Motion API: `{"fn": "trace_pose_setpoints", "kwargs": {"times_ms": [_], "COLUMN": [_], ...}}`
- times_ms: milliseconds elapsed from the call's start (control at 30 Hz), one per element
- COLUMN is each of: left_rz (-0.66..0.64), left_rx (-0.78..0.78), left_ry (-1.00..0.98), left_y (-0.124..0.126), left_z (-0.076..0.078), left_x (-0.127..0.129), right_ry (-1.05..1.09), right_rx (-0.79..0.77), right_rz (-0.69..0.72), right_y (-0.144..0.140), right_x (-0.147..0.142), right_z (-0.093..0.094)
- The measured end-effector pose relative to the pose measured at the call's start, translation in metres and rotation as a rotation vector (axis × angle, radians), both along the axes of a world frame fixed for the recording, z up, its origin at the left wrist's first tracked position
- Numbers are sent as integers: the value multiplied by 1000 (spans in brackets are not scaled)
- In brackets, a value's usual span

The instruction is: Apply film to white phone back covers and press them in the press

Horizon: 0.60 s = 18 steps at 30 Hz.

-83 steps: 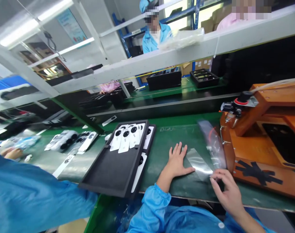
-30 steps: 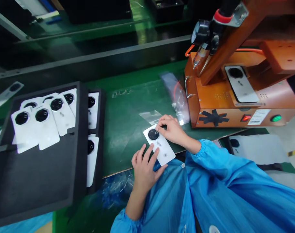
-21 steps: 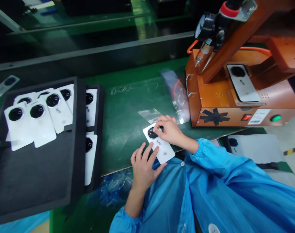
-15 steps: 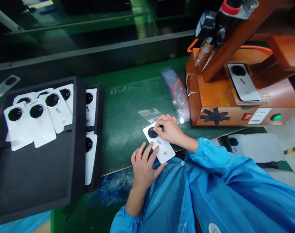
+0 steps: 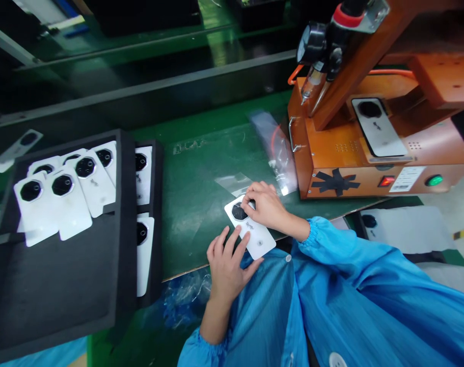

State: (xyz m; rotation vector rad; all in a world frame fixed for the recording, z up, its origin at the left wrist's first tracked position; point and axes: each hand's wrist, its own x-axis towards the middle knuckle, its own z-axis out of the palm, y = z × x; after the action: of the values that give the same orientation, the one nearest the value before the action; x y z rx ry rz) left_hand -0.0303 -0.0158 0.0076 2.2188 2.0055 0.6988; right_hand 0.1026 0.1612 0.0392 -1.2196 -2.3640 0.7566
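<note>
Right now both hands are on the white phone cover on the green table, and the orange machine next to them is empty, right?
Not quite. The head view shows the machine is not empty: another white cover lies in it. The rest is right: the left hand and right hand both rest on the phone cover on the green table.

Smooth white plastic cover (image 5: 250,229) with glossy black lens ring. Matt green mat on counter (image 5: 201,168), faintly scuffed. Black foam tray (image 5: 56,285), dull and soft-looking. Clear glossy film (image 5: 237,182). Orange jig (image 5: 369,148), laminate-like, semi-gloss, with matt black tape cross. Blue sleeve (image 5: 342,295), finely striped cloth with slight sheen.
</note>
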Motion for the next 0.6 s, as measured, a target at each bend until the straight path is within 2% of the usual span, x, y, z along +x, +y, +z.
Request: {"fn": "trace_pose_setpoints", "kwargs": {"times_ms": [200,333,433,500,533,600], "left_rz": [-6,-22,-108,-191,-237,-346], "left_rx": [-13,-17,19,90,126,149], "left_ry": [18,31,-36,-139,-198,-312], "left_y": [0,-2,-1,7,15,37], "left_z": [-2,3,12,22,28,46], "left_x": [0,-3,-7,-8,-7,0], "right_ry": [-88,-38,16,-18,-34,-31], "right_rx": [237,303,286,348,413,554], "right_rz": [33,79,337,488,501,429], "right_y": [-6,-16,-36,-51,-56,-61], "right_x": [2,28,63,83,91,107], "right_z": [-2,21,47,59,62,66]}}
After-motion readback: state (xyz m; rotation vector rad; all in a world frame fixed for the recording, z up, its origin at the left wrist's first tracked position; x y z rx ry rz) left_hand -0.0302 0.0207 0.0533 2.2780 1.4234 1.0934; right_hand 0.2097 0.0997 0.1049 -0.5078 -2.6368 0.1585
